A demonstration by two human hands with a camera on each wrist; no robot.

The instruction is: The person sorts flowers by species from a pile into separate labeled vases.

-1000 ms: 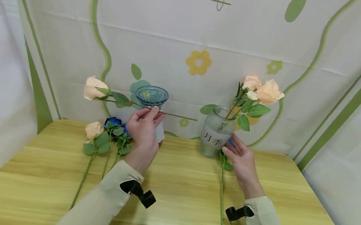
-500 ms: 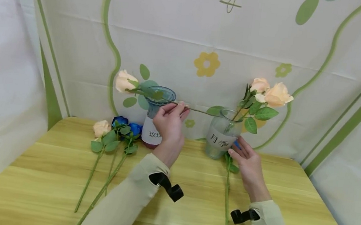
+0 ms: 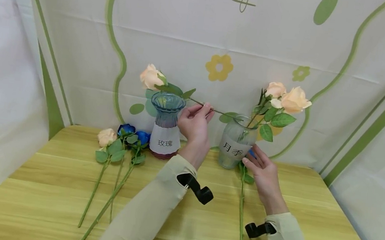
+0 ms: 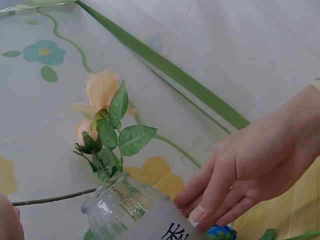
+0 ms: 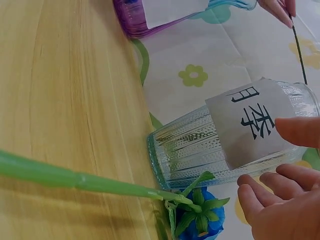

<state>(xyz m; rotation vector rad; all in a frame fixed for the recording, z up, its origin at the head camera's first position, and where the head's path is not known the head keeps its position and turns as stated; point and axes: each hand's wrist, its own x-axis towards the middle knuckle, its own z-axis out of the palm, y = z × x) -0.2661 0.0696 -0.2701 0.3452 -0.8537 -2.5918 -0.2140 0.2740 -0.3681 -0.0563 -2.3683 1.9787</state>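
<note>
My left hand [image 3: 196, 126] pinches the thin stem of a peach rose [image 3: 152, 77] held sideways, bloom to the left. The stem's free end reaches the mouth of the clear glass vase [image 3: 230, 152], overlapping its rim in the head view. Two peach roses [image 3: 289, 99] stand in that vase, leaning right. A paper label with Chinese characters [image 5: 250, 120] wraps its front. My right hand [image 3: 265, 176] is at the vase's right side, thumb [image 5: 300, 131] by the label and fingers [image 4: 200, 187] loosely extended beside the glass.
A blue-to-purple vase [image 3: 167, 117] with a white label stands left of my left hand. One peach rose [image 3: 107, 137] and blue roses [image 3: 143, 137] lie on the table's left. Another blue rose [image 5: 200, 215] lies beside the clear vase, its stem toward me. A patterned cloth [image 3: 173, 38] hangs behind.
My left hand has carried the peach rose rightward, bringing the stem's end to the clear vase's mouth; the bloom has risen. My right hand stays beside the vase.
</note>
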